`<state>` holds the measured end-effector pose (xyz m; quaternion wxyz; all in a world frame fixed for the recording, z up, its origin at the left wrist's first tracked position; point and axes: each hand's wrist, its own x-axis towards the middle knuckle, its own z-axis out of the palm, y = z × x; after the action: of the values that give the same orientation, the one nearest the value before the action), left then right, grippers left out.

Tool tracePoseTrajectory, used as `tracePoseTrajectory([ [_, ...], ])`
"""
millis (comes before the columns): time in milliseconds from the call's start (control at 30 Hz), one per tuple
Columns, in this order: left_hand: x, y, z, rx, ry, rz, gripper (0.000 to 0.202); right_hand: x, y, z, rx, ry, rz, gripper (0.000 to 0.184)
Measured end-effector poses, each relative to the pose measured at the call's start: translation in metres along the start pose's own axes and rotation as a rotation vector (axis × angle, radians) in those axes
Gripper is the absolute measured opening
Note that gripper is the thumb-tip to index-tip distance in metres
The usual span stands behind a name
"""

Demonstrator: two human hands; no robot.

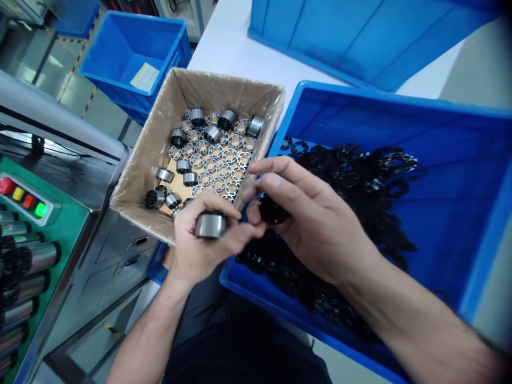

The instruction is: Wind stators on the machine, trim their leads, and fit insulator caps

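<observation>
My left hand (200, 240) is closed around a short metal cylinder with black ends (210, 225), a motor-core-like part. Between the fingers of my right hand (316, 218) is a black plastic ring piece (272, 209), partly covered by the fingers. The fingertips of both hands meet or nearly meet over the near rim of the blue bin (230, 277). Loose black ring pieces (352, 165) are heaped in that bin. A plastic-lined cardboard box (142, 170) beyond my left hand holds bare metal rings (216, 152) and several cylinders with black ends (212, 133).
Another blue bin (304, 32) stands on the white table (224, 48) at the back. Lower, at the back left, is a blue crate (120, 48) with a paper in it. On the left, a green machine panel (68, 213) carries coloured buttons and rows of metal cylinders (36, 256).
</observation>
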<state>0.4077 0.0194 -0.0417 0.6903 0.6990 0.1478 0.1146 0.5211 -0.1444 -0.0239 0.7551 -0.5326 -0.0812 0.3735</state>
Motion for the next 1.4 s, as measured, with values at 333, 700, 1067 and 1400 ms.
tracePoseTrajectory([
  [333,-0.003,-0.004,-0.002,0.12,0.058,0.072,0.02,0.0,0.004,0.001,-0.203,-0.153,-0.157,0.037],
  [700,0.012,0.001,-0.006,-0.322,0.005,-0.303,0.057,0.004,0.001,-0.009,-0.257,-0.1,-0.308,0.024],
  [1067,0.005,-0.01,-0.001,-0.282,-0.031,-0.261,0.056,0.001,0.008,-0.002,-0.35,0.016,-0.34,0.042],
  [1400,0.003,-0.007,-0.005,-0.227,-0.065,-0.237,0.049,0.0,0.016,0.004,-0.353,0.077,-0.337,0.031],
])
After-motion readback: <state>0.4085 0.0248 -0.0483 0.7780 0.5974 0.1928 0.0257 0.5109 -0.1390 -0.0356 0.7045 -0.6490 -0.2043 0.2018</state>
